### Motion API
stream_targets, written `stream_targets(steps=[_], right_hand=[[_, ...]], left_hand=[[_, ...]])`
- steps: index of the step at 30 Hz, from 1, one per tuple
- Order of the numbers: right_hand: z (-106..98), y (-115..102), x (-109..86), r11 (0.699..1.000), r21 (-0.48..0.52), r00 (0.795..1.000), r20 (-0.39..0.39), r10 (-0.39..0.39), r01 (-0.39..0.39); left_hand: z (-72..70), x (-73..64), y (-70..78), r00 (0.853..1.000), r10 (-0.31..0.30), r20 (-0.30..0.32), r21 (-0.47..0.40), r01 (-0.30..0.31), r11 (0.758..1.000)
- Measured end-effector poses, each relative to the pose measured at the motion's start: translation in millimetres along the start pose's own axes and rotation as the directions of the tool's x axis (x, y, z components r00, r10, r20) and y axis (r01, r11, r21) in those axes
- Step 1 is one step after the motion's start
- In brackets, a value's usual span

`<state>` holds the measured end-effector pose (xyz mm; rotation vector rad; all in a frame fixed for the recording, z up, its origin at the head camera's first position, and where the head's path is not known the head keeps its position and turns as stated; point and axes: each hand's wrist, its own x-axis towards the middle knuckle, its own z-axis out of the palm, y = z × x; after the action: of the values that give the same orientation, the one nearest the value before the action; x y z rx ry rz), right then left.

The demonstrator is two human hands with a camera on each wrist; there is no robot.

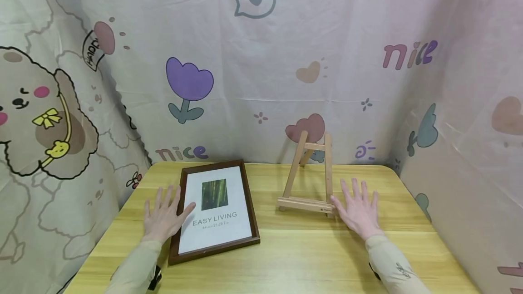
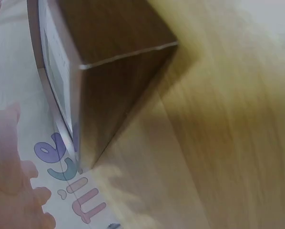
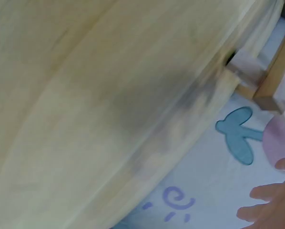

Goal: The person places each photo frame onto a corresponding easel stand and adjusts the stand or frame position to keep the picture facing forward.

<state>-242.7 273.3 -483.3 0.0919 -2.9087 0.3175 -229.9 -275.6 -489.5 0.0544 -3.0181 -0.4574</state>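
Observation:
A brown picture frame [image 1: 255, 221] lies on the table, its white insert printed with a green picture and the words EASY LIVING. My left hand [image 1: 162, 214], fingers spread, is at the frame's left side, its thumb overlapping the insert in the head view. The left wrist view shows a corner of the frame [image 2: 123, 90] close up, with the hand [image 2: 11, 176] at the lower left. A small wooden easel [image 1: 304, 203] stands at the back right. Beside its right foot my right hand [image 1: 359, 210] has its fingers spread, thumb tip right at the ledge. Neither hand grips anything.
The light wood table [image 1: 310, 257] has rounded back corners. A printed curtain [image 1: 261, 58] with flowers, hearts and a bear hangs behind it and along both sides. Table surface shows between the picture frame and the easel.

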Motion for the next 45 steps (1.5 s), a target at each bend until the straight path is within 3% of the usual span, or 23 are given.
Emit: stream_targets(steps=[9, 16, 22, 30, 39, 45], right_hand=[[-9.5, -24.8, -0.1, 0.994, -0.088, 0.995, -0.063, -0.073, 0.068], [-13.1, -45.3, -4.9, 0.991, -0.104, 0.990, -0.107, -0.093, 0.082], [-12.6, -63.7, -8.6, 0.983, -0.121, 0.980, -0.127, -0.155, 0.140], [-4.5, -93.6, -10.5, 0.977, -0.071, 0.974, -0.094, -0.208, 0.202], [11.0, -125.0, -10.9, 0.957, -0.006, 0.954, -0.080, -0.289, 0.289], [17.5, -142.3, -9.1, 0.931, 0.117, 0.938, -0.079, -0.338, 0.346]], left_hand=[[-4.9, -10.8, 2.6, 1.000, 0.002, 0.016, -0.006, -0.002, 1.000], [-6.6, -19.0, 5.7, 1.000, 0.004, 0.012, -0.016, -0.003, 1.000], [-11.0, -25.7, 9.0, 0.999, 0.000, 0.033, -0.033, 0.001, 0.999], [-6.7, -31.3, 13.2, 0.995, -0.032, 0.095, -0.073, 0.039, 0.997], [-2.7, -32.4, 13.7, 0.972, -0.096, 0.213, -0.160, 0.131, 0.978], [-0.9, -30.7, 13.1, 0.959, -0.118, 0.256, -0.191, 0.170, 0.967]])
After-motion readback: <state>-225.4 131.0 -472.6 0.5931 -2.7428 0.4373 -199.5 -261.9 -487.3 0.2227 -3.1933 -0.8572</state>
